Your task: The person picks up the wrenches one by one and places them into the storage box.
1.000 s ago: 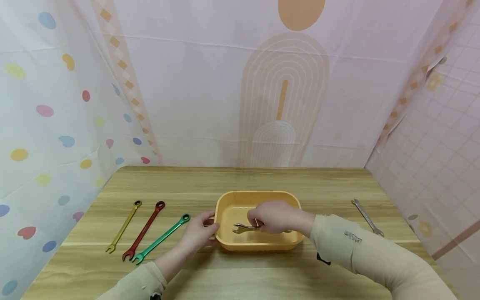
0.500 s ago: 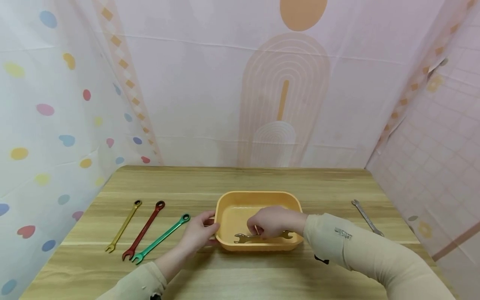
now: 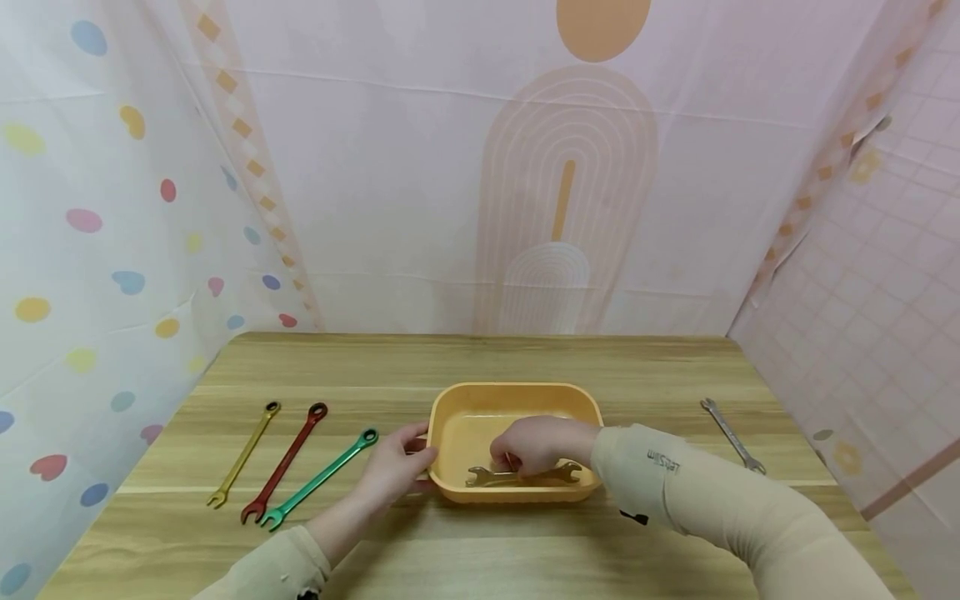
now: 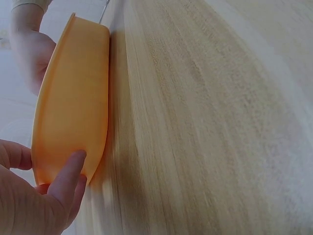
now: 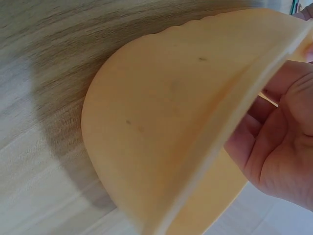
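Note:
An orange plastic bin stands near the middle of the table. My left hand holds its left end, thumb at the rim and fingers against the outer wall, as the left wrist view also shows. Down inside the bin, my right hand pinches a silver open-end wrench by its middle. The wrench lies crosswise, low along the bin's near wall, and both its open ends show beside the hand. In the right wrist view the bin's wall hides most of the wrench and the fingertips of the right hand.
Left of the bin lie a yellow wrench, a red wrench and a green wrench, all slanted. A smaller silver wrench lies at the right. Printed cloth hangs behind the wooden table.
My right hand has lowered the silver wrench toward the bin's near wall, and its right end has come into view. The left hand has stayed on the bin's left end.

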